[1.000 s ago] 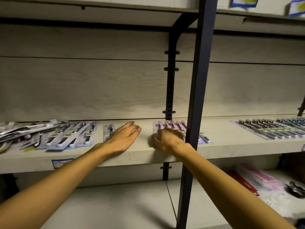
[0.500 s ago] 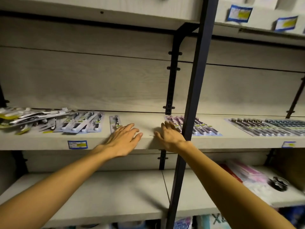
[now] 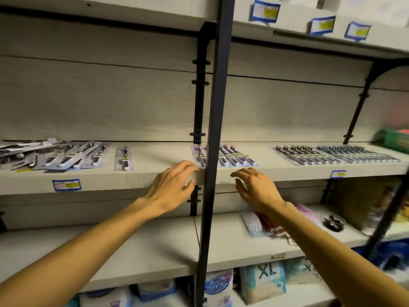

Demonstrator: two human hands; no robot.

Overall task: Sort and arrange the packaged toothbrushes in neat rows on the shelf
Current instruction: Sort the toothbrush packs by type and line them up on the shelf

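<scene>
Retail shop, stockroom-style aisle. Evidence: tiered grey wood-grain shelves (image 3: 287,171) on black slotted uprights (image 3: 199,103) with brackets; blue-and-yellow price labels (image 3: 69,185) stuck on the shelf edges, more on the tier above (image 3: 265,12); packaged toothbrushes (image 3: 334,154) laid flat in rows, others in a loose pile (image 3: 28,155) at left; bagged goods marked XL (image 3: 263,280) on the bottom tier; assorted packets (image 3: 265,227) on the shelf between.

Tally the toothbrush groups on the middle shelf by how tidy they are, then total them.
Neat rows: 2 (purple row, long right row)
Loose fan: 1
Single pack: 1
Jumbled pile: 1
Total: 5
</scene>
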